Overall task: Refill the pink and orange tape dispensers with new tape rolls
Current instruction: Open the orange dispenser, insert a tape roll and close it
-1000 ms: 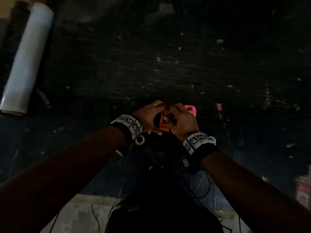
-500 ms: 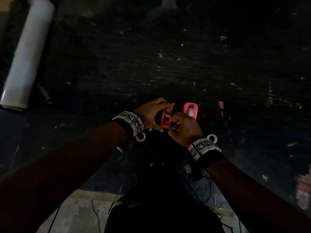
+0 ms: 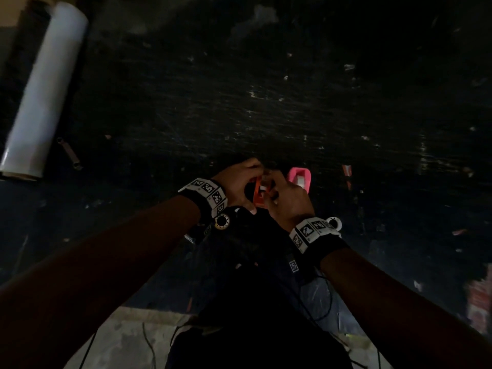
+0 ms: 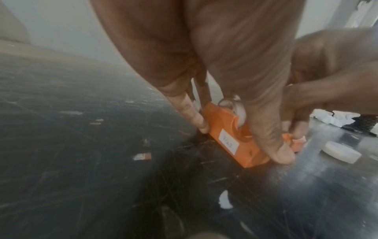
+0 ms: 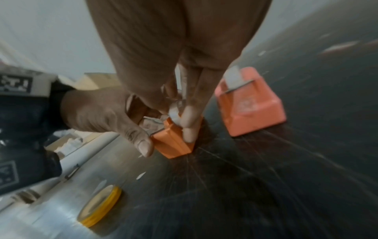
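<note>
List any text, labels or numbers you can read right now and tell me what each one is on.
White sticker on the side of the orange plastic tape dispenser: handwritten digits, too blurred to read with confidence.
Round embossed mark on the pink plastic tape dispenser: blurred, unreadable.
White wristbands: black-and-white square marker codes only, no words.
Small white tag under the right wrist: too small to read.

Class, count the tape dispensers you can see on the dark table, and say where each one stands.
2. The orange dispenser stands near the table's front edge, gripped by the left hand and right hand. The pink dispenser stands untouched just right of it. Others may be hidden.
</note>
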The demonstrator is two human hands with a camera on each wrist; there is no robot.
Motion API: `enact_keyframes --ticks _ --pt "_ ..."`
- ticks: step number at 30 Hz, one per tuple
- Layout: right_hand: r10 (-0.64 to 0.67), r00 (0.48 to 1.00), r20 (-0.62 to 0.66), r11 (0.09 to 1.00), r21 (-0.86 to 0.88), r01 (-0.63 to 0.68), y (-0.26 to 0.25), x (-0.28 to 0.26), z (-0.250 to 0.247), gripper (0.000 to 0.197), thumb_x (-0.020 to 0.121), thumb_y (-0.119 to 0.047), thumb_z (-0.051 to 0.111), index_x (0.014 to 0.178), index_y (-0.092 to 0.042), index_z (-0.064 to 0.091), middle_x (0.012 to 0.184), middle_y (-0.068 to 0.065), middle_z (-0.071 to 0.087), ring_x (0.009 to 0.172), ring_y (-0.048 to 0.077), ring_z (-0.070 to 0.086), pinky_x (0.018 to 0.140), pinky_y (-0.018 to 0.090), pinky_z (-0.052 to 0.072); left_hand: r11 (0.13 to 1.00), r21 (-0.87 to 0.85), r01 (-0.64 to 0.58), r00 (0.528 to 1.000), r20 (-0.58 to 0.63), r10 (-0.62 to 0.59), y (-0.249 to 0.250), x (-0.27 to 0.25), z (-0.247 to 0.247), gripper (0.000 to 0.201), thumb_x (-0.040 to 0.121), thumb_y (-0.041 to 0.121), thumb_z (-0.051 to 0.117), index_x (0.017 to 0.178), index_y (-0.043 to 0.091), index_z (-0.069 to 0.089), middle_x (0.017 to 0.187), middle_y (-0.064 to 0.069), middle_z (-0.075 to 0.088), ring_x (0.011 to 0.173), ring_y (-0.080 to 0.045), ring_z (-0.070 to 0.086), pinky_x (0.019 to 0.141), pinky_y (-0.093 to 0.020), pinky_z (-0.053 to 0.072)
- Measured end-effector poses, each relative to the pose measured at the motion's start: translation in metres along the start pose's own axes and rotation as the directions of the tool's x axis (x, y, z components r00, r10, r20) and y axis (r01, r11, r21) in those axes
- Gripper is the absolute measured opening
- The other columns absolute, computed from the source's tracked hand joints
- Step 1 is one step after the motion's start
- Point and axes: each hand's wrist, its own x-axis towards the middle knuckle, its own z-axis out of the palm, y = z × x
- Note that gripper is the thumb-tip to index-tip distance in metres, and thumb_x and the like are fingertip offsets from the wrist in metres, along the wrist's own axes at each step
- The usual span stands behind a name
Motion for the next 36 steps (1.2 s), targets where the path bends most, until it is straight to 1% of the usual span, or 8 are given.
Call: enact_keyframes --ticks 4,10,13,17,20,23,27,36 --pt "-0.015 0.999 -0.040 0.996 -0.086 0.011 -0.004 0.011 -0.003 0.021 0.092 -0.022 0.058 0.113 -0.022 0.059 0.099 0.002 0.070 0.081 0.025 0.067 0.065 0.030 0.047 1.000 -0.011 0.012 1.000 0.004 -0.011 0.001 0.001 -0.002 0.091 0.049 0.034 0.098 0.130 0.017 0.059 0.137 0.003 0.046 0.123 -0.018 0.054 0.103 -0.042 0.052" --pt "-0.056 0.997 -0.052 0.985 -0.167 0.046 -0.011 0.007 -0.007 0.020 0.092 -0.021 0.058 0.109 -0.014 0.066 0.112 0.006 0.063 0.085 0.033 0.061 0.062 0.031 0.035 0.999 0.038 0.023 1.000 0.001 -0.023 0.001 0.001 -0.004 0.095 0.049 0.038 0.097 0.131 0.011 0.057 0.138 0.001 0.046 0.122 -0.019 0.054 0.103 -0.040 0.050" --pt "-0.052 0.996 -0.066 0.986 -0.160 0.041 -0.010 0.004 -0.009 0.020 0.089 -0.022 0.063 0.107 -0.012 0.066 0.114 0.007 0.062 0.087 0.035 0.060 0.064 0.033 0.039 0.999 0.038 0.008 1.000 0.003 -0.008 0.000 0.000 -0.004 0.098 0.050 0.038 0.097 0.134 0.011 0.056 0.139 -0.001 0.045 0.123 -0.020 0.053 0.104 -0.040 0.049" --pt "-0.088 0.996 -0.032 0.988 -0.127 0.083 -0.006 -0.003 0.001 0.018 0.085 -0.024 0.065 0.100 -0.014 0.065 0.113 0.005 0.064 0.081 0.030 0.066 0.087 0.051 0.050 0.999 -0.009 -0.035 0.999 -0.009 0.035 -0.003 0.000 -0.002 0.106 0.051 0.033 0.097 0.145 0.024 0.049 0.139 -0.001 0.046 0.125 -0.019 0.053 0.106 -0.039 0.049" --pt "-0.147 0.988 -0.049 0.984 -0.105 0.142 -0.003 -0.015 0.007 0.014 0.083 -0.024 0.065 0.093 -0.015 0.066 0.103 0.003 0.065 0.069 0.023 0.066 0.062 0.041 0.056 0.998 -0.020 -0.061 0.998 -0.013 0.061 -0.005 0.000 -0.001 0.109 0.053 0.031 0.096 0.149 0.031 0.045 0.139 -0.001 0.045 0.126 -0.018 0.052 0.106 -0.040 0.049" --pt "-0.178 0.980 -0.084 0.979 -0.115 0.168 -0.004 -0.028 0.010 0.007 0.082 -0.020 0.067 0.086 -0.016 0.064 0.092 0.002 0.064 0.060 0.021 0.063 0.048 0.028 0.044 0.998 -0.013 -0.063 0.998 -0.013 0.062 -0.006 0.001 0.000 0.107 0.055 0.031 0.095 0.149 0.031 0.045 0.138 -0.001 0.045 0.126 -0.018 0.052 0.105 -0.041 0.050" --pt "-0.165 0.982 -0.089 0.978 -0.140 0.152 -0.001 -0.040 0.018 0.006 0.083 -0.021 0.066 0.082 -0.016 0.064 0.089 0.002 0.063 0.059 0.022 0.060 0.047 0.025 0.035 0.998 -0.025 -0.065 0.998 -0.019 0.065 -0.008 0.001 0.001 0.107 0.055 0.030 0.096 0.149 0.031 0.046 0.138 0.000 0.045 0.126 -0.018 0.053 0.104 -0.043 0.052" --pt "-0.124 0.992 0.017 0.970 -0.209 0.125 0.003 -0.038 0.032 0.015 0.090 -0.025 0.055 0.091 -0.017 0.067 0.094 0.004 0.068 0.069 0.026 0.066 0.055 0.040 0.054 0.999 -0.011 -0.044 0.999 0.001 0.044 -0.008 0.002 0.002 0.107 0.056 0.032 0.095 0.149 0.033 0.044 0.139 0.000 0.043 0.128 -0.021 0.051 0.105 -0.046 0.051"
